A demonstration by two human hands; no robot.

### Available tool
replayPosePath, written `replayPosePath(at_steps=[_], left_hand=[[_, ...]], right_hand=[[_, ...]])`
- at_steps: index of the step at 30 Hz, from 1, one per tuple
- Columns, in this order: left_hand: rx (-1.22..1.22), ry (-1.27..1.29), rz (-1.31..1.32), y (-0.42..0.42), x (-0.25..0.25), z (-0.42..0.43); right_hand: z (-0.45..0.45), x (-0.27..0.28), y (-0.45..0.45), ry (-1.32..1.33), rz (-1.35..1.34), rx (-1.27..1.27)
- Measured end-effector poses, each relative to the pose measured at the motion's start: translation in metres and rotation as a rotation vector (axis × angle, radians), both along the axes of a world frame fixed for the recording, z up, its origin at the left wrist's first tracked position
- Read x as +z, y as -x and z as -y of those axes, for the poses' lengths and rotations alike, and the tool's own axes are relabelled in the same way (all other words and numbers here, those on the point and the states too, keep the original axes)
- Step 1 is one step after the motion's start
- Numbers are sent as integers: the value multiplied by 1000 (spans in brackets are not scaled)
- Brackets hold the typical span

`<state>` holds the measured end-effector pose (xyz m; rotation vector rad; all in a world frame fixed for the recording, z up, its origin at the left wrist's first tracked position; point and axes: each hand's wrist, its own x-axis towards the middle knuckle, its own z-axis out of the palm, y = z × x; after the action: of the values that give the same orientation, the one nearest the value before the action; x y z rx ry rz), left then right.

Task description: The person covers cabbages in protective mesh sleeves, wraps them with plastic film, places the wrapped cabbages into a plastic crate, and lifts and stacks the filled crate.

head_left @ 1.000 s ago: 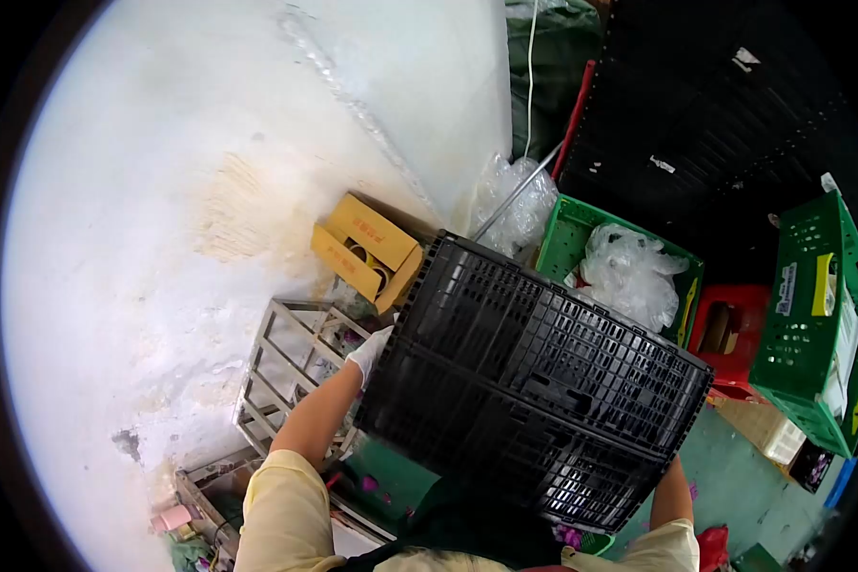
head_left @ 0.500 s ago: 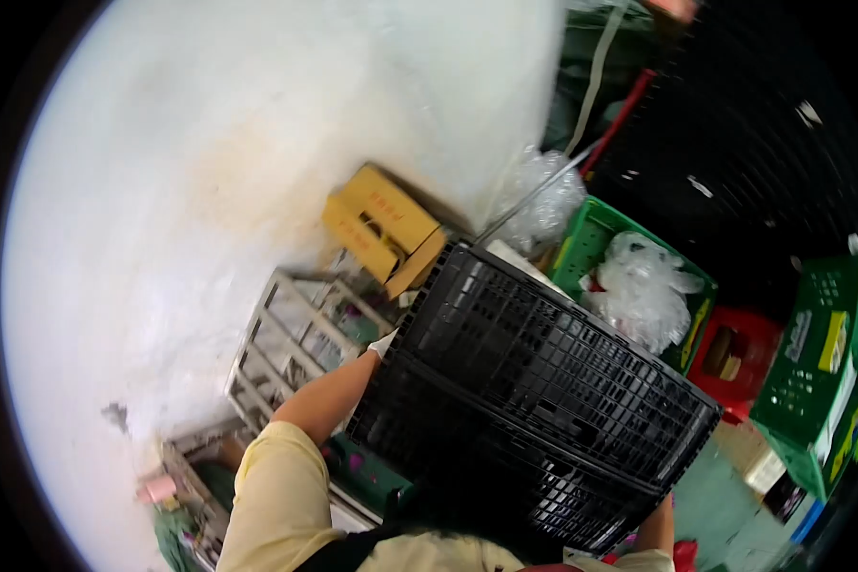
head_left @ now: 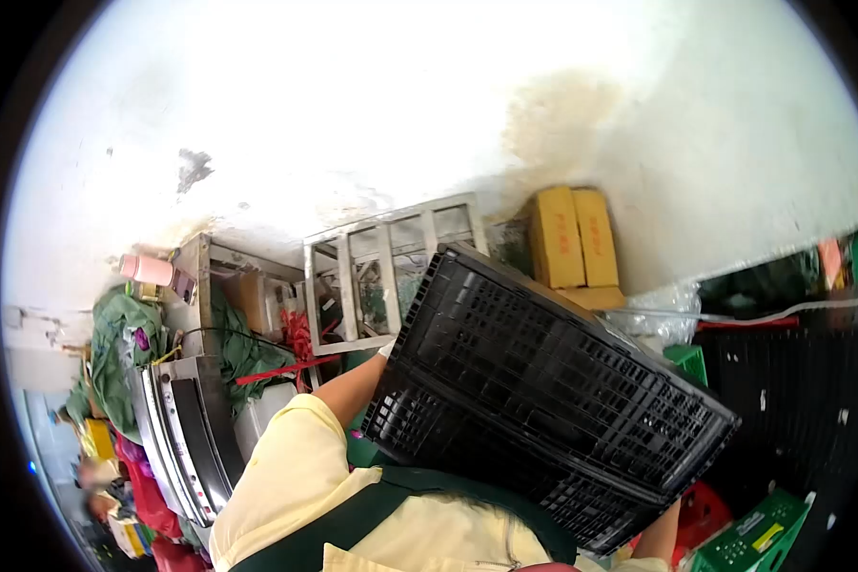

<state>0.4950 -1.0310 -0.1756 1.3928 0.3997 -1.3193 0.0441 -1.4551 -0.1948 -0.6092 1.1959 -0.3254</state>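
A large black slatted plastic crate [head_left: 543,381] is held tilted in front of my body, one side facing up at the camera. My left hand [head_left: 387,350], in a white glove, grips its left edge; only a sliver of the glove shows and the fingers are behind the crate. At the lower right edge, my right forearm reaches under the crate, and that hand is hidden behind it. Just beyond the crate are a metal frame [head_left: 391,276] and a yellow cardboard box [head_left: 574,238].
Left stand a metal cabinet [head_left: 200,286] with a pink cup [head_left: 147,269], green cloth [head_left: 114,348] and a silver-black appliance [head_left: 186,443]. Clear plastic [head_left: 665,315], a green crate [head_left: 758,534] and black stacked panels [head_left: 796,400] lie right. A pale wall [head_left: 353,105] rises behind.
The view has swung left, so the metal cabinet and appliance now show, while the box and green crates have shifted right. The black crate stays in my grasp.
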Motion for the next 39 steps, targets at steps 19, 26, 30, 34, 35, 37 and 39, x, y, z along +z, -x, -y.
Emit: replayPosePath(at_steps=[19,26,30,34,35,37,39], left_hand=[[732,-738,887,-311,-92,-502],[346,-437,1674,-225,136,-226],[-369,-511,1662,-188,39,-148],[-702,-699,1475,-159,41,-132],[-731,-720,1445,-159,46,-129],[-619,-720,1625,-173,65,-125],[-470,-745,1664,-193,98,-124]], right_hand=[[-140,33,-624,667,-90,998],[-283,137,-552,1484,170,1069],[-339,105,-515,1392,514,1391],[-356,64,-481,1376,480,1568],[-356,52,-485,1397,486,1591],[-363,42,-502,1640,452,1558],[-375,34,-529,1874,418,1550]])
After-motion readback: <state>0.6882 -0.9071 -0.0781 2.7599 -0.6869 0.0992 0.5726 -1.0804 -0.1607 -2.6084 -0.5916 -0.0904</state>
